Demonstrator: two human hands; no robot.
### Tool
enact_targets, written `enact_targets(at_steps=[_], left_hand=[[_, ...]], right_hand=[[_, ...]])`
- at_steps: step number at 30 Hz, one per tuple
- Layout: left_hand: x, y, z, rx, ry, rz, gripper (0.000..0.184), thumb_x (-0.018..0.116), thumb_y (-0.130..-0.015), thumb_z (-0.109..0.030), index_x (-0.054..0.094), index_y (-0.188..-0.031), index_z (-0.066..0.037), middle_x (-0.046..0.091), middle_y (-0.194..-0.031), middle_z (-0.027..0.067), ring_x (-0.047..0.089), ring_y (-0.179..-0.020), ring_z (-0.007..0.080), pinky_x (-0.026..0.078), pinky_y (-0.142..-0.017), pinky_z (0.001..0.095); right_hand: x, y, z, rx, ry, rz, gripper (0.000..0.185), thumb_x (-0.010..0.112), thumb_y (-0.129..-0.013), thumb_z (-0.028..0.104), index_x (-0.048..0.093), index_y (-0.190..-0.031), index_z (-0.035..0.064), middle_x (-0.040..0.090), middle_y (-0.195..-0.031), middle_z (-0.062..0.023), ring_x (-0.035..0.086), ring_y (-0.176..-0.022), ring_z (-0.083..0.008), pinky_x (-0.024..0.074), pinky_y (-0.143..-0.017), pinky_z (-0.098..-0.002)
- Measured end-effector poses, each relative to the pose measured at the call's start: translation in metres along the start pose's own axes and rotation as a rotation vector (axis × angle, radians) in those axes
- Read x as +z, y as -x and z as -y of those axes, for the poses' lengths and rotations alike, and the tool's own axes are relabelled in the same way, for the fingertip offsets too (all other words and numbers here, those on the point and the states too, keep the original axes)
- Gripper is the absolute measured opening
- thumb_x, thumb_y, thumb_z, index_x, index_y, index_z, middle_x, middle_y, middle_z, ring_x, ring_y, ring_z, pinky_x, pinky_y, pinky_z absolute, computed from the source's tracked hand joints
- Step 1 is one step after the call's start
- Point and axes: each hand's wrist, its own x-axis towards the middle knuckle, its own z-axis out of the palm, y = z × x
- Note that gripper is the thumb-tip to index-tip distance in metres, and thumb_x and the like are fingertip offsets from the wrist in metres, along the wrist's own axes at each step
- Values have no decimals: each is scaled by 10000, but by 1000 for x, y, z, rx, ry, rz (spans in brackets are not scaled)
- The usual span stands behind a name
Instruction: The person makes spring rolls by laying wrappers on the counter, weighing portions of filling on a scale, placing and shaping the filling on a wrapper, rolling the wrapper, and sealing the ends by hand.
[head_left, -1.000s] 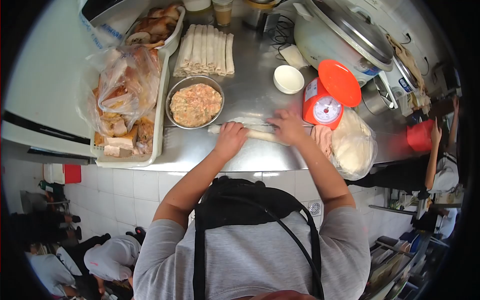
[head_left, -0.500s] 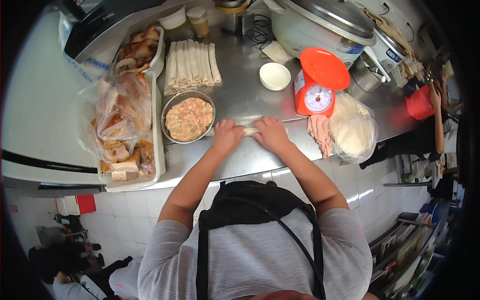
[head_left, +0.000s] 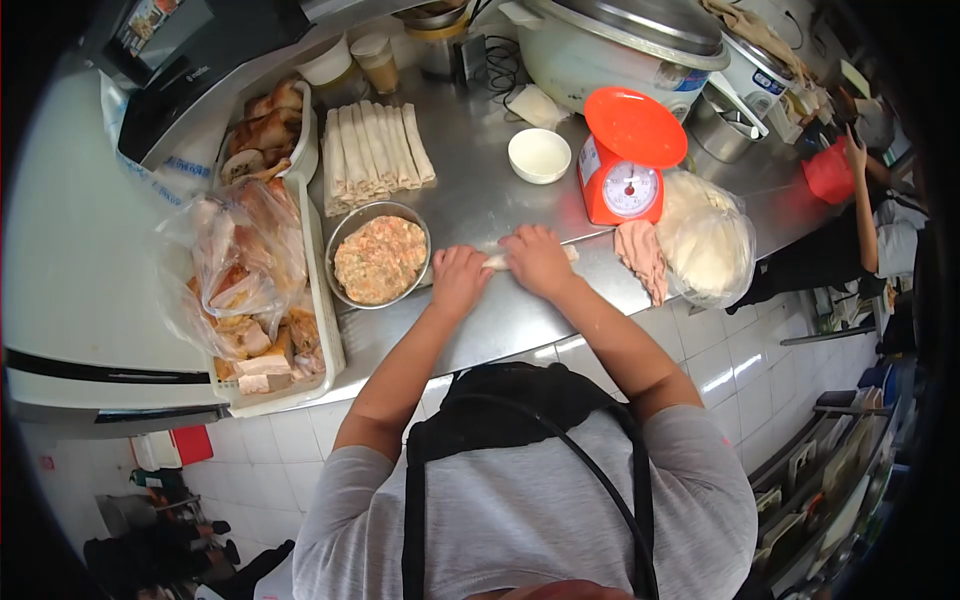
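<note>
A long pale spring roll (head_left: 495,262) lies across the metal counter near its front edge. My left hand (head_left: 460,277) is curled over its left part, and my right hand (head_left: 537,258) presses on it further right, fingers bent over it. The roll's right end shows past my right hand; much of the rest is covered. Just left of my left hand stands a metal bowl (head_left: 330,262) of orange-flecked filling (head_left: 380,260). Behind it, several finished spring rolls (head_left: 375,150) are stacked side by side.
A white basket (head_left: 333,340) of bagged cooked meat is at the left. To the right are a white bowl (head_left: 540,157), red scale (head_left: 622,160), pink cloth (head_left: 641,258) and a bag of wrappers (head_left: 708,240). A large cooker (head_left: 610,60) stands behind; another person (head_left: 865,210) works far right.
The view has shifted and tilted slightly. Both hands stay on the spring roll, with my right hand now reaching a little further left over it.
</note>
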Motion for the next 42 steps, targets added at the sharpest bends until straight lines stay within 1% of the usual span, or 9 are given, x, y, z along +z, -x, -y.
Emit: enact_targets(at_steps=[4,7,10,19,25,31,37,40,42], left_hand=[[0,-8,4,13,7,10,188,662,-697,-231,624,-848,-125,547,-827,10,492,-893,203,310,-807,378],[0,-13,8,11,-12,14,219,663,-695,-219,624,-885,-118,541,-855,21,490,-894,205,310,-811,378],[-3,-19,1,20,-23,-100,245,664,-692,-207,622,-916,-115,534,-890,33,488,-899,209,306,-834,389],[5,-22,11,-101,128,161,209,630,-716,-212,635,-907,-130,542,-906,47,494,-921,260,399,-794,400],[-6,-13,-2,-77,126,180,199,621,-731,-217,643,-909,-130,560,-911,51,508,-910,258,412,-777,400],[-13,19,-32,-80,92,168,197,641,-715,-223,648,-890,-132,562,-910,47,510,-912,249,409,-774,393],[-21,18,-36,-52,148,218,186,642,-718,-194,645,-880,-103,578,-870,66,528,-869,270,423,-765,397],[-22,14,-36,-42,149,240,178,622,-736,-180,636,-879,-74,578,-866,91,528,-865,291,424,-769,404],[-22,14,-37,-45,136,256,180,619,-738,-184,633,-881,-76,577,-871,90,526,-876,291,424,-778,404]], right_hand=[[13,5,1,-75,-8,-149,180,553,-768,198,643,-919,158,573,-924,-23,504,-902,-220,394,-755,-378],[19,0,-6,-45,-26,-74,211,577,-759,156,644,-959,174,567,-918,-5,505,-916,-223,397,-779,-370],[17,-7,-12,-25,-78,-9,192,566,-775,160,646,-948,180,571,-924,-14,509,-917,-230,409,-766,-374],[15,-30,-19,92,-102,261,192,481,-845,224,643,-937,178,589,-1001,-41,532,-958,-264,426,-785,-406],[13,-12,-15,24,-96,203,175,485,-842,195,640,-904,142,592,-925,-72,537,-901,-284,427,-775,-403],[3,33,1,9,-85,204,172,516,-820,229,639,-926,174,571,-936,-44,509,-945,-245,395,-791,-401],[-18,61,-6,-54,-39,70,273,642,-717,304,626,-951,163,532,-981,-51,481,-978,-239,373,-820,-379],[-31,63,-28,122,7,216,336,677,-679,331,621,-951,143,521,-1006,-57,468,-996,-244,373,-834,-384],[-33,64,-36,96,-4,201,336,680,-673,324,618,-941,130,542,-982,-65,499,-966,-254,400,-808,-387]])
